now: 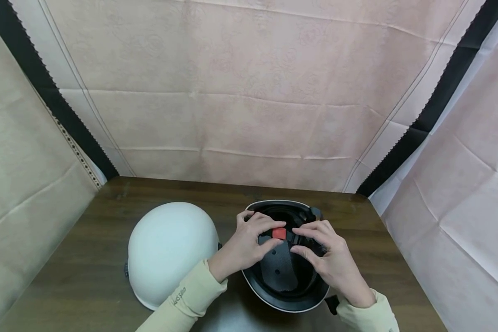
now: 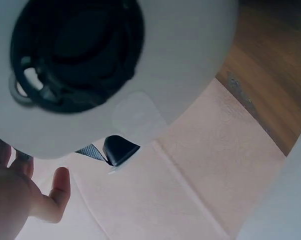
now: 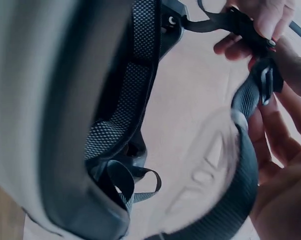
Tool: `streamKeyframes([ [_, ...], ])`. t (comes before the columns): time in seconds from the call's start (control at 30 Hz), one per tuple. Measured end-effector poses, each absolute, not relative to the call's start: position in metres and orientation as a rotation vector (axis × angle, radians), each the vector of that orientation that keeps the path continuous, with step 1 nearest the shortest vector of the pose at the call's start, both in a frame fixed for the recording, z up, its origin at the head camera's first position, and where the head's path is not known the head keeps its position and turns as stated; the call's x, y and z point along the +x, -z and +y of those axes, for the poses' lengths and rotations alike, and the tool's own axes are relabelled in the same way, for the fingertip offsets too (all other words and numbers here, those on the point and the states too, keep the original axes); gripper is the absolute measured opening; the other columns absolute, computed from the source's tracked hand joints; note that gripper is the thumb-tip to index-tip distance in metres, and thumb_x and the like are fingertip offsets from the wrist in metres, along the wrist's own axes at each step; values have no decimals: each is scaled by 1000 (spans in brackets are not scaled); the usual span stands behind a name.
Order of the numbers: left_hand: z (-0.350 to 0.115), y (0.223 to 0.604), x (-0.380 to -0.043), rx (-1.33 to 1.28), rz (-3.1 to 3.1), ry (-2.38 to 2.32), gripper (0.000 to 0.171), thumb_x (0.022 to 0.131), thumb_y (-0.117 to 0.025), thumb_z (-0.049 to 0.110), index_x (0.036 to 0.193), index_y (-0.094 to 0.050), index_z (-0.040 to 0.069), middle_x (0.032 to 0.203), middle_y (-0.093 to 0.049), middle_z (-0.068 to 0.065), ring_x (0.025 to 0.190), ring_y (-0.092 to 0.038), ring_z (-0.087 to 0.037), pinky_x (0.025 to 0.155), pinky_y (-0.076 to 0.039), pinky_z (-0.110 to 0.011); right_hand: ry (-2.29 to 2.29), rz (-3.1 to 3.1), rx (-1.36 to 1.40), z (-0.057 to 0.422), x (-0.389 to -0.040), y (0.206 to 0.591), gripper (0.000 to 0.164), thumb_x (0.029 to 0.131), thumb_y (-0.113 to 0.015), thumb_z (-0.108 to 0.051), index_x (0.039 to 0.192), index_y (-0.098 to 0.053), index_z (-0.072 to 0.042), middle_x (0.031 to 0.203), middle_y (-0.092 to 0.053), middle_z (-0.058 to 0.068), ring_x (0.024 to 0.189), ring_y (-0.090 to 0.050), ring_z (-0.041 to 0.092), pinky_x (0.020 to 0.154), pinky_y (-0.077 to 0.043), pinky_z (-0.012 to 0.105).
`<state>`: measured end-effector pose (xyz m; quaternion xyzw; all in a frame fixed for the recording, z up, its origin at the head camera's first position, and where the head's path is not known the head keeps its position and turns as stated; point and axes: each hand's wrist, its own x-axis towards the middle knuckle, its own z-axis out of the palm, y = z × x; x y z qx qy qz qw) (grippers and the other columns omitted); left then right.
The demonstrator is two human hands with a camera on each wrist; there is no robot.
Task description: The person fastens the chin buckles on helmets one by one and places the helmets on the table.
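On the table [image 1: 79,272], the upturned helmet [image 1: 279,274] sits at five o'clock, a white helmet [image 1: 172,253] at nine o'clock from it. The left hand [image 1: 248,240] pinches the red buckle piece [image 1: 279,233]; the right hand [image 1: 327,246] pinches the black strap fitting [image 1: 292,238]. Best keep both pieces aligned; the far edge lies near at twelve, room at two.

The left hand [image 1: 251,240] covers part of the rim of the upturned helmet [image 1: 278,301] and, with the right hand [image 1: 332,256], hides some of the buckle [image 1: 279,233] between them. Left of the left hand, the other helmet [image 1: 172,249] hides its inside. In the right wrist view, the right hand is cut off by the edge; shapes on the clear piece [image 3: 205,170] beside it are blurred.
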<state>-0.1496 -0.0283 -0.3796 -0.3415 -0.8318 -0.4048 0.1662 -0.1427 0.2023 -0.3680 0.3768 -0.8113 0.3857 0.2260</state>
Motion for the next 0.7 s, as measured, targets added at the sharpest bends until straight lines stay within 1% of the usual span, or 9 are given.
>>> streamKeyframes([
  [0.07,-28,379,-149,-965,-2380,1145,39,87,-74,20,124,-66,10,110,-65,-1,106,-55,-13,105,-19,-57,-1063,-2249,1048,204,-142,368,45,73,-84,-3,115,-71,-11,109,-64,-2,101,-54,15,85,-43,16],
  [0.17,-28,379,-148,-958,-2396,1086,39,88,-74,21,123,-65,8,111,-66,-3,107,-56,-15,105,-20,-58,-1074,-2245,1040,203,-142,369,47,74,-83,-1,118,-70,-13,111,-65,-1,103,-55,15,88,-43,16],
  [0.23,-27,378,-148,-953,-2401,1027,39,88,-73,23,123,-65,7,112,-66,-4,107,-56,-16,105,-21,-58,-1083,-2223,1033,202,-141,368,50,72,-83,2,117,-70,-14,111,-66,0,104,-57,17,90,-44,16],
  [0.3,-27,378,-148,-949,-2400,975,37,89,-73,24,121,-65,8,111,-66,-3,107,-57,-16,106,-22,-58,-1091,-2194,1026,200,-140,365,50,69,-83,6,114,-71,-14,109,-67,2,103,-58,18,90,-44,16],
  [0.47,-26,378,-149,-969,-2359,882,31,89,-72,27,116,-68,13,108,-67,2,105,-57,-13,105,-24,-59,-1074,-2110,1027,191,-131,350,50,61,-83,15,105,-73,-6,101,-70,9,96,-61,24,88,-45,15],
  [0.57,-27,377,-150,-992,-2335,847,29,89,-72,28,115,-68,15,106,-67,4,105,-57,-12,103,-25,-61,-1062,-2082,1033,188,-127,342,49,59,-83,17,102,-74,-3,97,-71,11,93,-61,25,88,-46,16],
  [0.7,-26,377,-150,-1018,-2314,837,27,90,-72,28,114,-69,15,106,-68,6,106,-57,-11,102,-26,-61,-1056,-2055,1048,187,-125,339,50,57,-83,17,102,-75,-3,96,-72,11,91,-62,25,88,-46,17],
])
